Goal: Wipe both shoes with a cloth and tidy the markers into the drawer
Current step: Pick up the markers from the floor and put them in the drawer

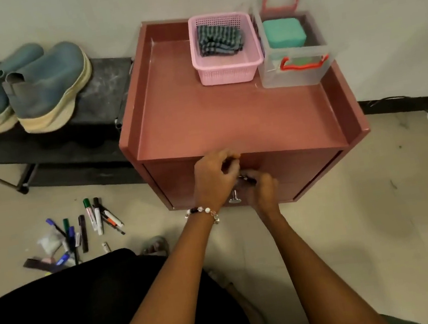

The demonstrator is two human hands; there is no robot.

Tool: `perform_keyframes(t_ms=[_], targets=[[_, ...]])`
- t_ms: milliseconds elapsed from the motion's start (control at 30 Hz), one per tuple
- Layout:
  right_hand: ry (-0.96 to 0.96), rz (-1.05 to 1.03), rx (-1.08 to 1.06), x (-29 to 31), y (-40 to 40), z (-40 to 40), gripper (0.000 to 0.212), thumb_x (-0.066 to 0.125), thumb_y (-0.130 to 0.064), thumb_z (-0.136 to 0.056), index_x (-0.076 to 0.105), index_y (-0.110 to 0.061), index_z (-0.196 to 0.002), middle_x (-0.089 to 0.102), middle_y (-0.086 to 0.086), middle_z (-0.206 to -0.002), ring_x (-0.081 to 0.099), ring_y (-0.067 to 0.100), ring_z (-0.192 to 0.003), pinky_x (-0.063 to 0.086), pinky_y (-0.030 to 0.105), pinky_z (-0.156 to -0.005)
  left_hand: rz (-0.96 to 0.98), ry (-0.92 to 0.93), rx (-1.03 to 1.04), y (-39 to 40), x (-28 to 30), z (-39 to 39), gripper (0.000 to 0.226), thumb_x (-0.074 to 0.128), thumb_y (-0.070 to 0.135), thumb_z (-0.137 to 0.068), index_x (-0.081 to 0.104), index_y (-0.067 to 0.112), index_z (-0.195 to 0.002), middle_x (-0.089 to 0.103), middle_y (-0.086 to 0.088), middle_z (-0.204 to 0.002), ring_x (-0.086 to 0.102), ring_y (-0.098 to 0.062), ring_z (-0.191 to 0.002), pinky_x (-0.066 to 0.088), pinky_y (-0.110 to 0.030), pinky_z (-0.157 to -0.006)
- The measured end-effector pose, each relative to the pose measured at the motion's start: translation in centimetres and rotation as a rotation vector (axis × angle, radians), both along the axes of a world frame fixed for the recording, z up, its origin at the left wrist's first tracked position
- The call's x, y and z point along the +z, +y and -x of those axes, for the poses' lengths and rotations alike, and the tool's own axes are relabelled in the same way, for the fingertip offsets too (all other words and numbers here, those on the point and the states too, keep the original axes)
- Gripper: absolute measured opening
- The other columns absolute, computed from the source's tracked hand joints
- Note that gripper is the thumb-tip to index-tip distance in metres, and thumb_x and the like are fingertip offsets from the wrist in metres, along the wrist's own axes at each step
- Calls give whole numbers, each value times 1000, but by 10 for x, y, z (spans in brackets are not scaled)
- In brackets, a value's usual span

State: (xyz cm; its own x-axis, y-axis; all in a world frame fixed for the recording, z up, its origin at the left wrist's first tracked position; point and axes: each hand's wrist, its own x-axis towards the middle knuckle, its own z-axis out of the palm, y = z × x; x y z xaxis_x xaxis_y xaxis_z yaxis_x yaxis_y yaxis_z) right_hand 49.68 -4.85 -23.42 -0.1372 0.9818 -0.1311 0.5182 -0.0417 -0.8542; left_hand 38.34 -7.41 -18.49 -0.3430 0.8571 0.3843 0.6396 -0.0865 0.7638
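Two blue-grey shoes (37,85) with cream soles stand side by side on a black rack (110,85) at the left. A striped grey cloth (218,39) lies in a pink basket (227,72) on the reddish cabinet (201,119). Several markers (91,221) lie scattered on the floor left of the cabinet. My left hand (214,179), with a bead bracelet, curls its fingers at the top edge of the upper drawer front (305,167). My right hand (263,190) is closed around the upper knob, where something small and dark shows. A second metal knob (234,199) sits just below.
A clear lidded box (295,66) with red handles holds a teal container at the cabinet's back right. Black cables (404,105) run along the wall base at the right. My dark clothing (77,315) fills the lower left, close to the markers.
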Motion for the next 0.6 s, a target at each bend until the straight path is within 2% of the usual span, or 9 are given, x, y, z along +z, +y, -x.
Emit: perform_keyframes(t_ms=[67, 167, 233, 300, 367, 433, 500, 533, 600], targets=[[-18, 10, 18, 5, -3, -4, 22, 64, -2, -83, 73, -18, -95, 67, -5, -85, 57, -4, -76, 45, 18, -72, 47, 93, 5, -12, -10, -2, 13, 70, 5, -72, 72, 10, -83, 66, -1, -82, 58, -13, -78, 46, -24, -72], [47, -54, 29, 1, -21, -10, 25, 68, 9, -75, 75, -13, -86, 72, -5, -80, 60, -14, -66, 48, 6, -72, 66, 291, 15, -25, -14, 8, 28, 72, 5, -74, 69, 5, -102, 59, -9, -90, 53, -25, -86, 47, -35, -74], [37, -37, 36, 4, -42, -17, 18, 72, 3, -76, 75, -11, -86, 73, -3, -80, 61, -12, -67, 43, 1, -72, 84, 422, 25, -34, -7, 13, 38, 76, 10, -72, 68, 8, -109, 59, -10, -95, 54, -29, -87, 48, -39, -69], [-17, -31, 70, 10, -55, -23, 13, 75, -7, -77, 76, -13, -88, 74, -2, -83, 62, -4, -72, 45, 6, -75, 113, 499, -38, -44, 0, 13, 31, 77, 22, -73, 71, 17, -103, 61, -4, -94, 55, -26, -87, 41, -36, -72], [-150, 86, 225, 27, -57, -34, 15, 76, -14, -78, 77, -17, -92, 72, -3, -83, 61, 5, -73, 49, 17, -74, 200, 368, -79, -55, 6, 11, 17, 68, 33, -83, 74, 23, -95, 64, 3, -90, 56, -19, -87, 37, -34, -78], [-92, 177, 280, 52, -56, -47, 12, 71, -10, -82, 77, -14, -92, 70, 0, -73, 61, 11, -61, 50, 24, -62, 240, 132, -13, -62, 11, 9, 17, 62, 31, -88, 74, 21, -94, 67, 4, -79, 60, -15, -78, 47, -37, -80], [83, 33, 58, 74, -59, -59, 12, 64, -6, -87, 74, -7, -94, 69, 3, -70, 63, 16, -57, 51, 25, -60, 273, 11, 73, -68, 16, 5, 22, 63, 22, -89, 69, 16, -109, 61, 7, -63, 58, -11, -63, 51, -35, -75], [62, -103, -69, 81, -61, -63, 12, 62, -8, -89, 72, -6, -95, 70, 3, -75, 64, 16, -62, 51, 24, -64, 315, -5, 101, -72, 18, 1, 30, 63, 20, -89, 64, 15, -118, 57, 9, -59, 56, -11, -61, 51, -33, -75], [-180, -258, -138, 83, -61, -67, 15, 60, -12, -90, 72, -9, -98, 71, 3, -89, 64, 15, -79, 49, 24, -75, 404, -8, 135, -80, 21, -6, 41, 63, 21, -89, 56, 16, -129, 57, 7, -60, 60, -16, -67, 52, -34, -78]])
